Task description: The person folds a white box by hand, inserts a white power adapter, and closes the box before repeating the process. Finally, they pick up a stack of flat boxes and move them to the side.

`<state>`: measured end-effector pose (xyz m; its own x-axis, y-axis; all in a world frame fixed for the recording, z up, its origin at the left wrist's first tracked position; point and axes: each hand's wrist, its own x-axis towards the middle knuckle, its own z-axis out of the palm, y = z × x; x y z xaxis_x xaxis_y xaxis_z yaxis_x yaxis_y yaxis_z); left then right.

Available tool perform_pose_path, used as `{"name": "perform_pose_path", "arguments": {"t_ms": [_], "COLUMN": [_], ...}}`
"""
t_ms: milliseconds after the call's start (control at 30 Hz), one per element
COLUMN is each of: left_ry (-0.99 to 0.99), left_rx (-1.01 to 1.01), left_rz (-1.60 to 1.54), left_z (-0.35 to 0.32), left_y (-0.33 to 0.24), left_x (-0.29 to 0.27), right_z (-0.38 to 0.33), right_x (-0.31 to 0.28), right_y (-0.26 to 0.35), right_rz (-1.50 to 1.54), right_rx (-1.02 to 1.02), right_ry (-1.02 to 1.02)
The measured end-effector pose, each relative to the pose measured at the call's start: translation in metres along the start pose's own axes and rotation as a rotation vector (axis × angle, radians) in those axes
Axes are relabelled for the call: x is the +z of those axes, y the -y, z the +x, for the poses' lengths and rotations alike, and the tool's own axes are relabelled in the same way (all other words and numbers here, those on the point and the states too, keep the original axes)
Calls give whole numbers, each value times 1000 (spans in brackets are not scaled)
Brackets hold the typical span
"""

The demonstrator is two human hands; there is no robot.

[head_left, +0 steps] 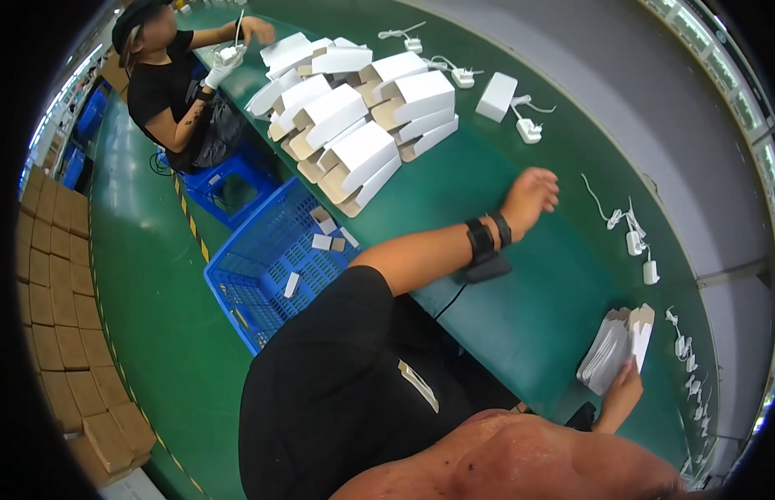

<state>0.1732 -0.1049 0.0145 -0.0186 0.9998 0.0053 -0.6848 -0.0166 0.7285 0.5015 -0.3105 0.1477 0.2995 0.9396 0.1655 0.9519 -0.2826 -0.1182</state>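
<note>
My left hand [530, 202] is over the middle of the green table, fingers loosely curled and a little apart, with nothing in them. On its wrist are dark bands. Towards the right end of the table, my right hand [624, 390] grips a flat-folded white carton [642, 335] at the edge of a stack of folded cartons [605, 354]. Its thumb and fingers are partly hidden. Opened white boxes [362, 158] stand piled on the far left side of the table, their brown insides showing.
White chargers with cables [529, 130] lie along the back strip, beside a closed white box [496, 97]. A blue crate [262, 258] holding small box pieces stands left of the table. A dark flat object [490, 269] lies below my left wrist. A gloved co-worker [166, 92] sits far left.
</note>
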Motion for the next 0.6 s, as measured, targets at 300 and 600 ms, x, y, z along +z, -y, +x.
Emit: {"name": "perform_pose_path", "arguments": {"t_ms": [300,600], "left_ry": [677,862], "left_rx": [254,-114], "left_rz": [555,503], "left_z": [-118,-92], "left_y": [-8,-18], "left_x": [74,43], "right_z": [-2,5], "right_x": [31,43], "right_y": [103,143], "right_rz": [841,1234], "right_rx": [-141,-349], "right_ry": [33,370]}}
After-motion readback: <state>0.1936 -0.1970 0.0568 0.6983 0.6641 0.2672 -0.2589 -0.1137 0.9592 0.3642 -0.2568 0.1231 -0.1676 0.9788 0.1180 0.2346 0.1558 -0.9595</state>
